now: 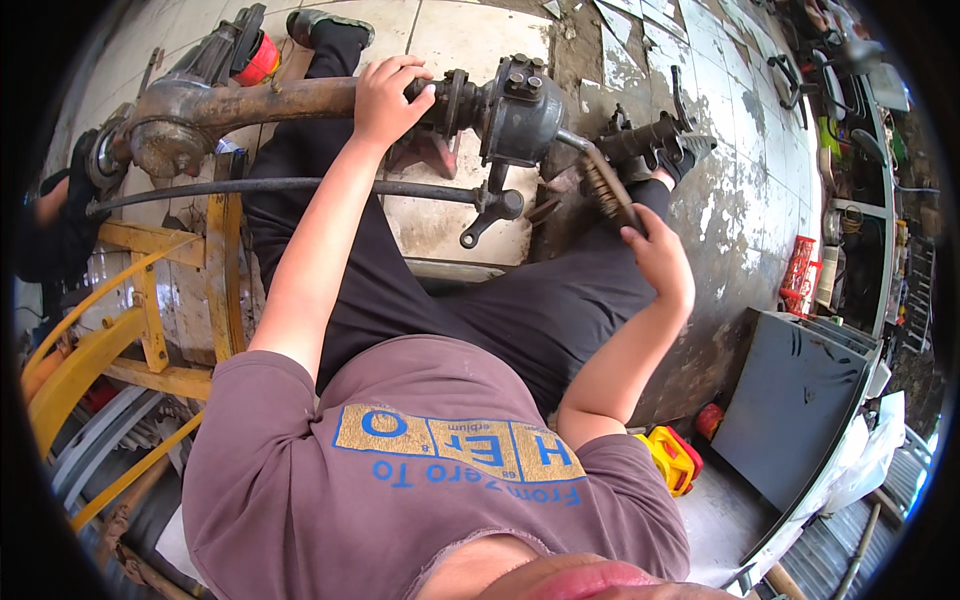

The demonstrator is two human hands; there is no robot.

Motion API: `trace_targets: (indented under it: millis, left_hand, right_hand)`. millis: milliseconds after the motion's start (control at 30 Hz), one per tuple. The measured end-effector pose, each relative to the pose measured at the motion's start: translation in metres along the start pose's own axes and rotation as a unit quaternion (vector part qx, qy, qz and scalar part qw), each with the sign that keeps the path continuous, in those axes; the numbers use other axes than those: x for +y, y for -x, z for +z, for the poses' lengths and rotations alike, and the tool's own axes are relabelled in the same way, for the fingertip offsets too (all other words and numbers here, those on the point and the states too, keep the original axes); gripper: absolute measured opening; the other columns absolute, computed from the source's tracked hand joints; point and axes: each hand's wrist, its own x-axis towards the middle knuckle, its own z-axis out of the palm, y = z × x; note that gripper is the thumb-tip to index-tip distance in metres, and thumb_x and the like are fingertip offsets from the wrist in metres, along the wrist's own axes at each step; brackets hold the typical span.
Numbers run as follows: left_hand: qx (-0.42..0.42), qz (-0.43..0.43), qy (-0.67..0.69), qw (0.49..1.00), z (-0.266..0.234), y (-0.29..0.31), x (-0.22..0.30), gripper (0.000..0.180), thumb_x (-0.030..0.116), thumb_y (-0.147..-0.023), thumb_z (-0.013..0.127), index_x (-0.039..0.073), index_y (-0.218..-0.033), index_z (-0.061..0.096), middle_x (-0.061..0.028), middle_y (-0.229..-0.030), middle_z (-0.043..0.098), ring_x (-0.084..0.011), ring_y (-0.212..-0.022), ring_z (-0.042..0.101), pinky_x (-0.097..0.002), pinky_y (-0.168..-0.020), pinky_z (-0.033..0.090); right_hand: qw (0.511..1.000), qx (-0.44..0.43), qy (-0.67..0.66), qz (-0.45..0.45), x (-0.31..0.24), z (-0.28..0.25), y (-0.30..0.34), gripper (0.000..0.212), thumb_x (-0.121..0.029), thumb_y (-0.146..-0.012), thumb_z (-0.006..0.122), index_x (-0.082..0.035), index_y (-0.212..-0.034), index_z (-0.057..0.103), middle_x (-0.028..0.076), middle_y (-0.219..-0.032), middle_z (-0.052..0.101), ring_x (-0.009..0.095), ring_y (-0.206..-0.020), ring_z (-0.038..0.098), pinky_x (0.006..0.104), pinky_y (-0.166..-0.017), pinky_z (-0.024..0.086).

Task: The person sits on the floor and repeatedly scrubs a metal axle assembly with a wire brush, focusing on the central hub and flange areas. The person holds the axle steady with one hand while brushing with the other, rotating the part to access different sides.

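A long rusty axle (270, 100) lies across in front of me, with a bulky round casing towards its left end. Over its tube, near the flange, my left hand (390, 100) is closed with the fingers curled across the top. To the right of that hand is a dark bolted steering knuckle (522, 112) with a bare spindle (573, 138) sticking out. My right hand (660, 255) is closed around the handle of a wire brush (608, 188), whose head end is at the spindle tip. A thin tie rod (320, 186) runs below the axle.
My legs are spread on either side of the tie rod's right end. A yellow metal frame (225, 270) stands at left, near another person's arm (50, 203). A dark hub part (645, 138) lies by my right foot. At right are a grey cabinet (790, 400) and red rack (799, 275).
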Motion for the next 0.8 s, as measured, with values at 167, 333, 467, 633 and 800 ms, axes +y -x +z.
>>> trace_targets:
  millis: [167, 333, 467, 633, 800]
  left_hand:
    - [-0.014, -0.001, 0.003, 1.000, -0.004, -0.002, 0.004, 0.017, 0.024, -0.090, 0.086, 0.016, -0.104, 0.084, -0.0028, -0.126, 0.081, -0.0298, -0.121, 0.071, -0.0469, -0.108, 0.055]
    - [-0.021, -0.006, 0.022, 1.000, -0.007, -0.005, 0.006, 0.018, 0.022, -0.090, 0.085, 0.014, -0.106, 0.083, -0.0046, -0.126, 0.080, -0.0317, -0.121, 0.071, -0.0476, -0.109, 0.054]
    - [-0.007, -0.010, 0.024, 1.000, -0.009, -0.003, 0.003, 0.016, 0.024, -0.087, 0.085, 0.017, -0.101, 0.082, -0.0020, -0.123, 0.080, -0.0297, -0.121, 0.072, -0.0483, -0.110, 0.053]
    - [-0.001, -0.019, 0.027, 0.999, -0.004, -0.004, 0.008, 0.016, 0.023, -0.088, 0.086, 0.016, -0.102, 0.082, -0.0019, -0.124, 0.080, -0.0291, -0.121, 0.071, -0.0475, -0.109, 0.054]
    - [0.006, -0.020, 0.033, 0.999, -0.008, -0.002, 0.007, 0.009, 0.023, -0.088, 0.083, 0.019, -0.096, 0.081, 0.0005, -0.121, 0.080, -0.0271, -0.118, 0.072, -0.0473, -0.106, 0.054]
  right_hand:
    - [0.960, 0.174, 0.016, -0.220, -0.066, -0.007, 0.006, 0.050, -0.019, -0.111, 0.074, -0.009, -0.159, 0.066, 0.024, -0.133, 0.077, 0.042, -0.119, 0.074, 0.0484, -0.106, 0.056]
    - [0.890, 0.218, 0.212, -0.341, -0.125, 0.031, -0.024, 0.050, -0.024, -0.113, 0.073, -0.028, -0.162, 0.066, 0.013, -0.115, 0.072, 0.036, -0.110, 0.072, 0.0502, -0.097, 0.058]
    - [0.906, 0.281, 0.262, -0.177, -0.117, 0.025, -0.078, 0.050, -0.025, -0.112, 0.072, -0.033, -0.161, 0.069, 0.011, -0.112, 0.073, 0.034, -0.110, 0.073, 0.0513, -0.094, 0.059]
    - [0.837, 0.307, 0.162, -0.422, -0.122, 0.027, -0.071, 0.051, -0.027, -0.104, 0.081, -0.035, -0.155, 0.075, 0.006, -0.104, 0.068, 0.030, -0.101, 0.072, 0.0445, -0.086, 0.061]
    - [0.870, 0.313, 0.318, -0.212, -0.094, 0.022, -0.105, 0.042, -0.029, -0.112, 0.071, -0.031, -0.153, 0.077, 0.009, -0.105, 0.070, 0.033, -0.104, 0.073, 0.0483, -0.086, 0.061]
